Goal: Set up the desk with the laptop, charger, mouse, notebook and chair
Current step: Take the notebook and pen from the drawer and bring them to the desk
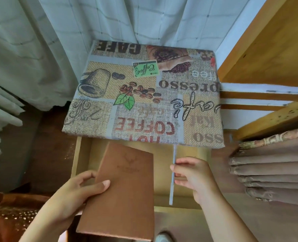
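A brown leather-look notebook (123, 191) with an embossed deer head is held closed above an open drawer (164, 200). My left hand (78, 194) grips its left edge, thumb on the cover. My right hand (193, 175) pinches a thin grey strip (173, 175) that hangs down from the front edge of the desk (144, 95). The desk top is covered with a coffee-print cloth and carries nothing. No laptop, charger, mouse or chair is in view.
White curtains (31, 49) hang behind and left of the desk. A wooden shelf unit (270, 49) stands at the right, with folded brown fabric (270, 173) on a lower shelf. Dark brown floor lies at the left.
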